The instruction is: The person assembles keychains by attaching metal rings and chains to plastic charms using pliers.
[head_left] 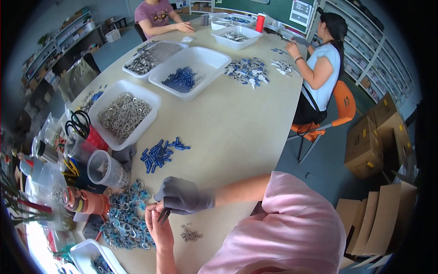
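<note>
My right hand (185, 196), in a grey glove, is closed around a pair of pliers (164, 214) with dark jaws pointing down. Bare, my left hand (160, 230) meets it, fingers pinched together close to the jaws. Whatever the left fingers grip is too small to make out. Beside both hands on the left spreads a heap of metal rings with blue pieces attached (127, 223). A little pile of tiny metal rings (190, 234) lies to the right of my left hand. Beyond my gloved hand is a loose pile of blue stick-like pieces (159, 155).
A white tub of metal rings (155, 107), a clear plastic cup (101, 168) and an orange bottle (86, 201) line the left side. Farther off stand a tub of blue pieces (219, 59) and a silver-and-blue pile (248, 71). Two people sit at the far end.
</note>
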Action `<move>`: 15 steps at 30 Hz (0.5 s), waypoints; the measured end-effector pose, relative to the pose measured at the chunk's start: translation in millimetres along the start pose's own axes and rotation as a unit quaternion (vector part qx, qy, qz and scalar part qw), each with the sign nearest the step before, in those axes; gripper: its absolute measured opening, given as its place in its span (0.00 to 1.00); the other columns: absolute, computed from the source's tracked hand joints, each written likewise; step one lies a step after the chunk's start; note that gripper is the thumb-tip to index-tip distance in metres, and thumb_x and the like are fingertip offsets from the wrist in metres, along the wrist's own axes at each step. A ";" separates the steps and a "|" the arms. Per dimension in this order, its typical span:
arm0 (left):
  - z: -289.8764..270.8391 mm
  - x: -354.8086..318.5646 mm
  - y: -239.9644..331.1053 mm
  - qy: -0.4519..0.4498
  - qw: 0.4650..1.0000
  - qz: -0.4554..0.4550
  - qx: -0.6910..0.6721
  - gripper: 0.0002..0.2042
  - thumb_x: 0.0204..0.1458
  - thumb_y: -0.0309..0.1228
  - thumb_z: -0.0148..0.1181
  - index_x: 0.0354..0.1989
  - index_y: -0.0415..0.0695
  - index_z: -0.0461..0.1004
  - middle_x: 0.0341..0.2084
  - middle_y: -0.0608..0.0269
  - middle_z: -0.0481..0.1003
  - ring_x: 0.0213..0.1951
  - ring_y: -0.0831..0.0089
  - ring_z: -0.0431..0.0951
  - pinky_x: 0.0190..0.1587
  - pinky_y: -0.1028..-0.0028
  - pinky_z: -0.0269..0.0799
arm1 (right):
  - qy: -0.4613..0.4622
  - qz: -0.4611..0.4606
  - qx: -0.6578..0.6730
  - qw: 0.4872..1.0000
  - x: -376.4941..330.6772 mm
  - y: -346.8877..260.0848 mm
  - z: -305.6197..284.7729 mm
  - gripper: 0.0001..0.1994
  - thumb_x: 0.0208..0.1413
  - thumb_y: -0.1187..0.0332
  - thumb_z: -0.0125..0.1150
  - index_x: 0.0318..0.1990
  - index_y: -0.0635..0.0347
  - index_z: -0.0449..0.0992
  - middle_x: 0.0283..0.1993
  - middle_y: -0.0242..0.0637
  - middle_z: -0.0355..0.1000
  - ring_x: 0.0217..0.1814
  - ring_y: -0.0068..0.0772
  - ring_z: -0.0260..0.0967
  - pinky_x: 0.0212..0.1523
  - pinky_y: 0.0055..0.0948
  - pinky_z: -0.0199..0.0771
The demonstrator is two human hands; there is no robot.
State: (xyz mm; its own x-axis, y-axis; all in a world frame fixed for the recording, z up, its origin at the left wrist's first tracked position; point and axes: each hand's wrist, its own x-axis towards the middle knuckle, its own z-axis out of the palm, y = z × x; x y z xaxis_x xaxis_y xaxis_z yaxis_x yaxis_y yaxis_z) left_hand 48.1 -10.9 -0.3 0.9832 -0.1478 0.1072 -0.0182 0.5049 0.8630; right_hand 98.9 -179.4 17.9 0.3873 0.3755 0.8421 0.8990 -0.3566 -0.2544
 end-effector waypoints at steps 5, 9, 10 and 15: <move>3.3 -4.4 -10.2 0.023 0.999 0.027 -0.022 0.07 0.63 0.34 0.51 0.44 0.47 0.65 0.42 0.68 0.70 0.47 0.76 0.70 0.52 0.70 0.65 | 0.041 0.027 -0.013 0.999 -4.9 -2.9 9.9 0.12 0.46 0.66 0.68 0.39 0.53 0.75 0.37 0.34 0.68 0.37 0.40 0.67 0.36 0.36 0.68; -3.5 -10.8 -11.0 0.029 0.999 0.029 -0.025 0.12 0.61 0.35 0.55 0.47 0.44 0.63 0.41 0.63 0.70 0.43 0.76 0.71 0.49 0.68 0.67 | 0.048 0.041 0.001 0.998 -8.2 -7.8 10.3 0.11 0.46 0.67 0.67 0.38 0.51 0.76 0.36 0.34 0.68 0.37 0.39 0.67 0.36 0.36 0.68; -2.0 -14.1 -10.6 0.033 0.999 0.028 -0.023 0.12 0.61 0.35 0.55 0.47 0.44 0.63 0.41 0.63 0.70 0.43 0.76 0.71 0.49 0.68 0.67 | 0.052 0.041 0.005 0.998 -10.0 -9.7 11.9 0.11 0.46 0.66 0.68 0.39 0.51 0.77 0.36 0.33 0.68 0.37 0.39 0.67 0.36 0.36 0.68; -6.0 -17.9 -18.6 0.039 0.998 0.031 0.029 0.10 0.64 0.32 0.49 0.51 0.43 0.64 0.49 0.60 0.72 0.48 0.74 0.72 0.41 0.74 0.69 | 0.011 0.096 0.033 0.995 -24.8 -3.0 27.3 0.17 0.36 0.70 0.70 0.39 0.44 0.77 0.35 0.31 0.68 0.39 0.41 0.68 0.42 0.37 0.66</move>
State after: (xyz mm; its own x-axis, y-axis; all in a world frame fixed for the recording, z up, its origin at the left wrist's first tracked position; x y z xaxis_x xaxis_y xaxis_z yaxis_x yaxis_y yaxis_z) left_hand 32.0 -12.6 -21.2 0.9910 -0.0499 0.1246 -0.0878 0.4610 0.8830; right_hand 92.2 -164.2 -15.2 0.5497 0.2862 0.7848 0.8204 -0.3623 -0.4425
